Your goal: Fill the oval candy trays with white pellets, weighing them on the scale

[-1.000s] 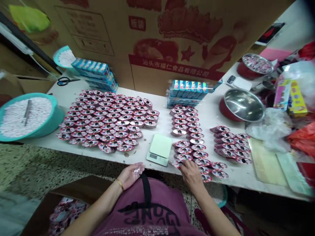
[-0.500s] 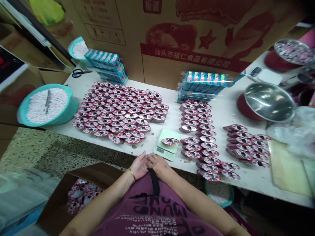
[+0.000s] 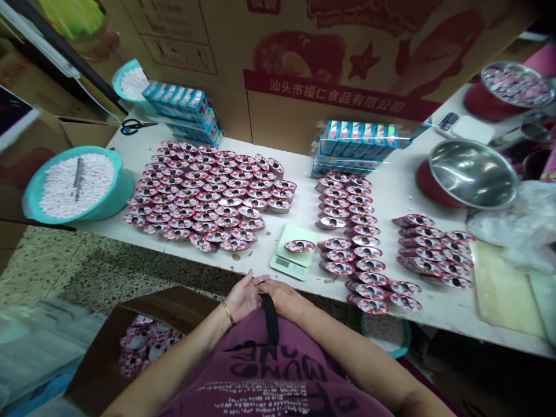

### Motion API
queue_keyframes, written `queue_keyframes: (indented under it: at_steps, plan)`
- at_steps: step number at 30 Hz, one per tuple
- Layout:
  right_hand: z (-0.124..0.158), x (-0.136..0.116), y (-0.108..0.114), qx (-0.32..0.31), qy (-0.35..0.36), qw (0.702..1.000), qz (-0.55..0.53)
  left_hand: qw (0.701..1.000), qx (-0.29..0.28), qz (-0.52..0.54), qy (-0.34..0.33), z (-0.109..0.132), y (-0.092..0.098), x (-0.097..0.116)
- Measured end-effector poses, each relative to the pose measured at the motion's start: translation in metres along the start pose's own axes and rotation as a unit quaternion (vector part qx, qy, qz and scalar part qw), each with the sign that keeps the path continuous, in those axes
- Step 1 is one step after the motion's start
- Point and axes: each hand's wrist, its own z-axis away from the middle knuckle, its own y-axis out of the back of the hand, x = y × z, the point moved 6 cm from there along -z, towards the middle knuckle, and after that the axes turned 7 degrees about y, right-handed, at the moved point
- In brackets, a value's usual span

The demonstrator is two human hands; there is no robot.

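My left hand point(image 3: 242, 296) lies palm up at the near table edge, fingers stretched out, a gold bracelet on its wrist. My right hand point(image 3: 283, 296) rests against it, fingertips curled into the left palm; what they pinch is hidden. Just beyond both hands a small pale green scale point(image 3: 284, 264) carries one pink foil-lidded cup point(image 3: 299, 246). Many such cups lie in rows at the left point(image 3: 208, 194), in a column right of the scale point(image 3: 347, 231), and in a smaller group further right point(image 3: 428, 249).
A teal bowl of white pellets point(image 3: 73, 185) sits at the left edge, a second one point(image 3: 130, 81) behind it. Blue packet stacks point(image 3: 185, 110) point(image 3: 358, 145), scissors point(image 3: 134, 124), steel bowls point(image 3: 471, 174) point(image 3: 515, 84), plastic bags point(image 3: 521, 220), and a cardboard box of cups point(image 3: 139, 341) surround me.
My right hand left the cup column, one cup now sits on the scale, and the hand came back to meet my left palm. The view shifted slightly left.
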Motion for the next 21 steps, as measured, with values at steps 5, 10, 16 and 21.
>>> queue_keyframes:
  at_steps: [5,10,16,21]
  plan:
    - [0.007,0.003,0.02,0.058,-0.021,0.997,-0.054,1.0,0.0,-0.004,-0.008,-0.008,0.001,0.001]
    - [0.038,0.058,0.07,0.227,-0.166,0.96,0.018,0.997,0.057,-0.041,-0.033,-0.02,0.006,0.009]
    - [0.066,0.099,0.089,0.251,-0.25,0.932,0.079,0.998,0.051,-0.032,-0.037,-0.019,0.008,0.011]
    - [0.042,0.033,0.051,0.163,-0.123,0.979,0.031,1.0,0.001,-0.021,-0.01,-0.017,-0.001,0.002]
